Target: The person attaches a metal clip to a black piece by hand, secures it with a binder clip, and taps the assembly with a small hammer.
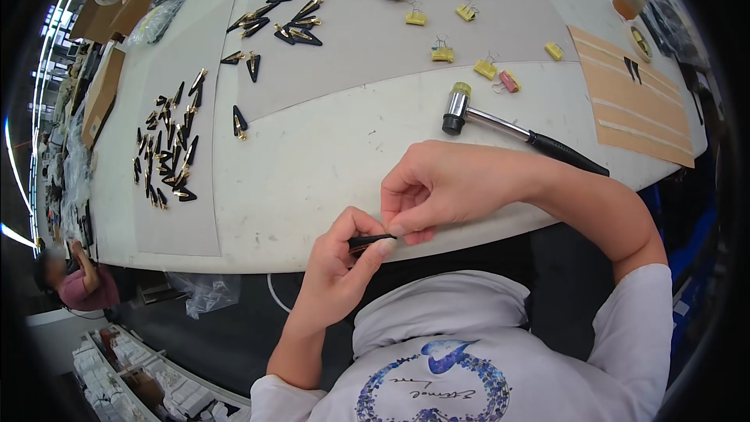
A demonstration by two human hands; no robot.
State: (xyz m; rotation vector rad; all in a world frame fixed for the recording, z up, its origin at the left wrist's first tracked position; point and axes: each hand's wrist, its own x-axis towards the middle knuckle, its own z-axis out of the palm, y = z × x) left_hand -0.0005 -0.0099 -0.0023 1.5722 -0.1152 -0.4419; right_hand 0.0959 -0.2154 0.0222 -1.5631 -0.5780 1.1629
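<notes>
Close to the table's near edge, my left hand (332, 270) is closed on a small black tapered piece (366, 243), gripped between thumb and fingers. My right hand (426, 191) is also closed, its thumb and fingertip pinching at the narrow end of that piece. Fingers cover part of the piece, so its fittings cannot be made out. To the left lie several black tapered pieces with gold-coloured metal parts (168, 144), and more of them (301, 27) are farther back. A hammer (500, 123) with a black grip rests beyond my right forearm.
Yellow binder clips (443, 54) and a pink binder clip (509, 81) are scattered at the back. A brown board (637, 101) with pale strips and two black pieces is at right. Grey sheets (312, 82) cover parts of the table. Another person (82, 285) is at far left.
</notes>
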